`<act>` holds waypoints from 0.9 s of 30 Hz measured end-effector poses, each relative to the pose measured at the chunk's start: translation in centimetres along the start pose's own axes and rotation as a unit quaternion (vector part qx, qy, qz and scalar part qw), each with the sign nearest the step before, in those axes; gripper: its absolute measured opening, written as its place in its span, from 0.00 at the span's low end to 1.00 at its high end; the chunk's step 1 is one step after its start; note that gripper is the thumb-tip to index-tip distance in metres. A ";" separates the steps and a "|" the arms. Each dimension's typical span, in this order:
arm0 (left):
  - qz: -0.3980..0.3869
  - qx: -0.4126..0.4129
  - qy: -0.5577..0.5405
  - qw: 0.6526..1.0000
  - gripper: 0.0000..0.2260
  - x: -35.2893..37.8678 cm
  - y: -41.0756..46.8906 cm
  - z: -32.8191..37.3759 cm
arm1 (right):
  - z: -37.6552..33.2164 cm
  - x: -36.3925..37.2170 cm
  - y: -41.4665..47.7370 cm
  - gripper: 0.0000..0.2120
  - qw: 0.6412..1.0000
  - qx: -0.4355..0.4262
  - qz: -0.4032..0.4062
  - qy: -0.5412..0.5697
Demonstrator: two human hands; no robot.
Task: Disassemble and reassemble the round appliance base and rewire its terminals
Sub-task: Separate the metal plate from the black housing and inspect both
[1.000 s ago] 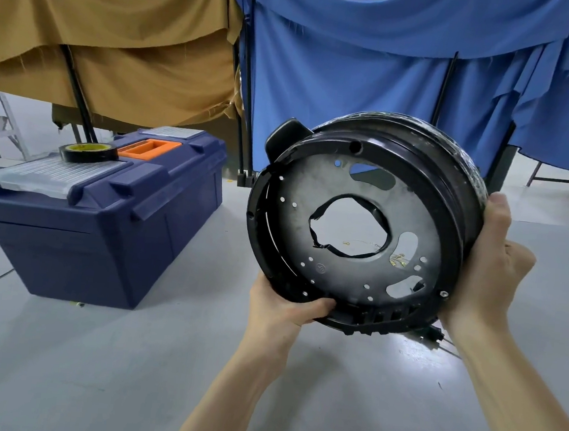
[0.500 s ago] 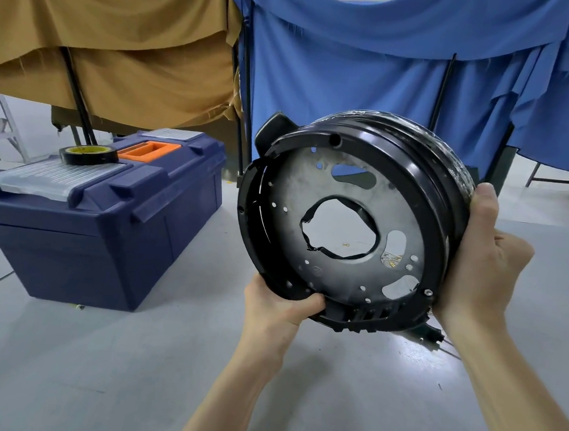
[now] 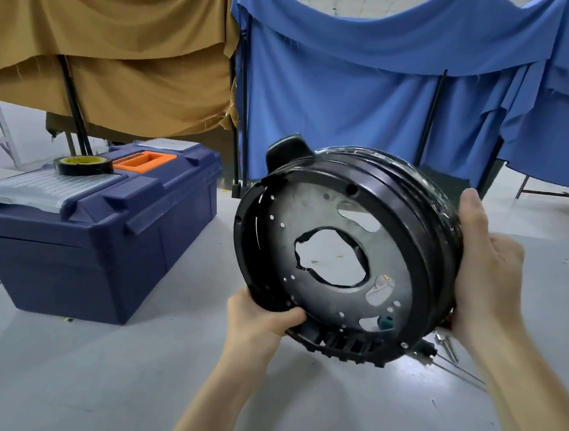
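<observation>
I hold the round appliance base [image 3: 407, 246] up on edge above the grey floor, its open underside facing me. It is a black plastic ring around a grey metal plate with a large jagged centre hole and several small holes. My left hand [image 3: 260, 319] grips the lower left rim, thumb curled over the edge. My right hand [image 3: 483, 281] clasps the right outer wall, thumb up along the rim. A black tab sticks out at the top left of the base. Small brass bits show on the floor through the centre hole.
A dark blue toolbox [image 3: 102, 233] with an orange handle recess sits on the floor at left, a roll of black tape [image 3: 83, 165] on its lid. Metal tools [image 3: 447, 346] lie on the floor under my right hand. Tan and blue cloths hang behind.
I have turned the base anticlockwise and tilted it, so the black tab moved toward the top left. Both hands keep their grip on the rim.
</observation>
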State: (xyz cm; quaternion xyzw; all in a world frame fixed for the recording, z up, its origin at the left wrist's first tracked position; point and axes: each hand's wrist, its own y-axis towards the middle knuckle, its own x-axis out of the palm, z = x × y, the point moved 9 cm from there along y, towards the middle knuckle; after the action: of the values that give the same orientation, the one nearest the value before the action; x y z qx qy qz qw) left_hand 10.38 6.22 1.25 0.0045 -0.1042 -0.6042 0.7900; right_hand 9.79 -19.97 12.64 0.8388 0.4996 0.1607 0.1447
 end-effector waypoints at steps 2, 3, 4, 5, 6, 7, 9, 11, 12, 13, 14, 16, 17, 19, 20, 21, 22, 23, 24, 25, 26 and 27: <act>-0.008 -0.008 0.004 1.000 0.14 0.1 0.0 0.0 | -0.2 -0.1 -0.1 0.34 1.000 0.000 0.005 -0.002; -0.015 -0.011 0.009 1.000 0.14 0.2 0.0 0.1 | -0.1 -0.2 -0.1 0.34 1.000 0.009 0.012 0.003; -0.022 -0.011 0.015 1.000 0.15 0.3 0.0 0.2 | 0.2 -0.4 0.0 0.33 0.999 0.021 0.021 0.013; -0.027 -0.008 0.022 0.999 0.16 0.3 0.1 0.4 | 0.6 -0.6 0.0 0.33 0.999 0.035 0.032 0.025; -0.030 -0.006 0.027 0.999 0.16 0.3 0.1 0.6 | 1.0 -0.9 0.1 0.32 0.997 0.047 0.044 0.033; -0.032 -0.006 0.027 0.999 0.15 0.3 0.1 0.7 | 1.3 -1.1 0.1 0.31 0.996 0.058 0.057 0.041; -0.029 -0.021 0.013 0.999 0.10 0.3 0.1 0.7 | 1.8 -1.3 0.1 0.30 0.992 0.075 0.079 0.065; -0.018 -0.047 0.002 0.999 0.12 0.2 0.1 0.3 | 2.2 -1.4 0.2 0.29 0.988 0.086 0.097 0.089; -0.017 -0.056 0.002 0.998 0.14 0.3 0.1 0.1 | 2.3 -1.5 0.1 0.28 0.986 0.091 0.104 0.096; -0.019 -0.063 0.007 0.998 0.17 0.3 0.2 0.0 | 2.5 -1.5 0.1 0.27 0.984 0.097 0.112 0.099; -0.022 -0.071 0.017 0.997 0.21 0.4 0.2 0.0 | 2.6 -1.6 0.0 0.27 0.982 0.106 0.121 0.100; -0.018 -0.085 0.029 0.996 0.30 0.3 0.3 -0.2 | 2.9 -1.7 -0.1 0.26 0.976 0.131 0.138 0.108; -0.009 -0.089 0.020 0.996 0.34 0.2 0.3 -0.2 | 3.1 -1.8 -0.1 0.25 0.972 0.146 0.147 0.114; 0.002 -0.084 -0.007 0.996 0.36 0.1 0.2 0.1 | 3.6 -1.7 -0.2 0.22 0.962 0.180 0.161 0.125; -0.002 -0.073 -0.013 0.997 0.35 0.3 0.2 0.5 | 3.8 -1.6 -0.3 0.21 0.958 0.196 0.165 0.128; -0.011 -0.058 -0.015 0.998 0.34 0.5 0.0 1.0 | 4.0 -1.6 -0.4 0.21 0.955 0.209 0.167 0.130; -0.023 -0.032 -0.009 0.999 0.32 0.8 -0.2 1.6 | 4.1 -1.5 -0.5 0.22 0.952 0.219 0.168 0.130; -0.034 0.009 0.006 0.999 0.29 1.1 -0.5 2.6 | 4.2 -1.5 -0.5 0.23 0.950 0.227 0.172 0.126; -0.040 0.062 0.030 0.997 0.26 1.3 -0.8 3.8 | 4.3 -1.5 -0.7 0.23 0.948 0.235 0.178 0.122; -0.040 0.118 0.059 0.990 0.22 1.5 -1.3 5.2 | 4.4 -1.6 -0.8 0.22 0.945 0.242 0.184 0.118; -0.037 0.172 0.091 0.980 0.17 1.7 -1.8 6.6 | 4.4 -1.7 -1.0 0.20 0.943 0.247 0.187 0.118; -0.037 0.223 0.124 0.966 0.14 1.9 -2.4 7.8 | 4.5 -1.7 -1.1 0.19 0.941 0.251 0.189 0.124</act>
State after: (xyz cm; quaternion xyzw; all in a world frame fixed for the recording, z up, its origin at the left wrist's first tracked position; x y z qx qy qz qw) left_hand 7.26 4.73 8.84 0.2594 -0.1369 -0.5889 0.7531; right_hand 10.03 -21.35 7.96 0.9006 0.3695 0.1569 -0.1666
